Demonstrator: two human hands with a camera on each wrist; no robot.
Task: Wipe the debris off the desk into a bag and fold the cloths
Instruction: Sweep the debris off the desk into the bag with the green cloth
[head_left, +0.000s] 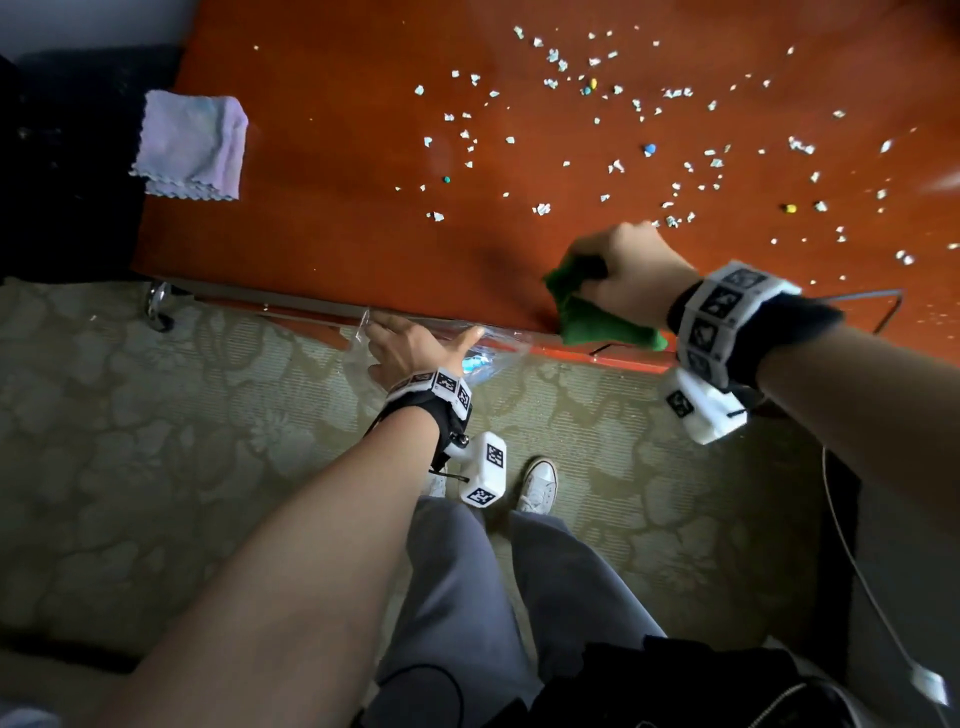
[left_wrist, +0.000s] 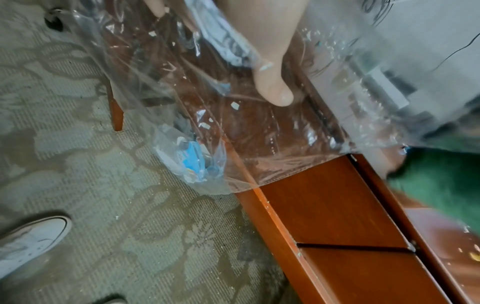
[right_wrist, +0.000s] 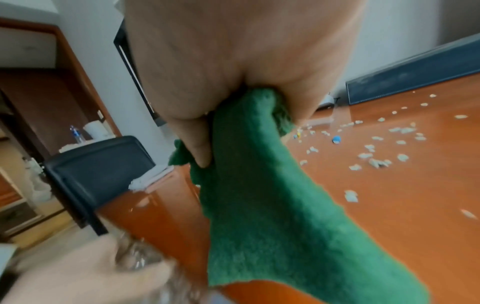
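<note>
While the right hand (head_left: 631, 275) bunches the green cloth (head_left: 597, 317) in curled fingers at the near edge of the bench (head_left: 322, 208), the left hand (head_left: 410, 348) holds the clear bag (left_wrist: 182, 115) against the bench front just below that edge, fingers extended and thumb spread against the film; whether any finger is hooked inside the mouth, I cannot tell. Bag already contains some paper scraps and a blue item settled in its low corner. Most debris (head_left: 623, 135) is scattered over the middle and right of the bench top, beyond the cloth: white paper bits plus a few small coloured beads. Second cloth (head_left: 192, 145), pale and folded, sits at the far left corner, well apart from the work. Judgement: wiping step is in hand, far from finished. To do it well, flatten the cloth broad rather than wadded, reach past the scatter, and draw it toward the edge in one steady pull aimed at the bag mouth. Bag mouth should be held wide and tight under the lip, directly below the cloth's path; at present the cloth sits to the right of the bag, so one or the other should shift. Beads may roll ahead; slow the last stretch. Specks already lie on the carpet (left_wrist: 78, 205).
</note>
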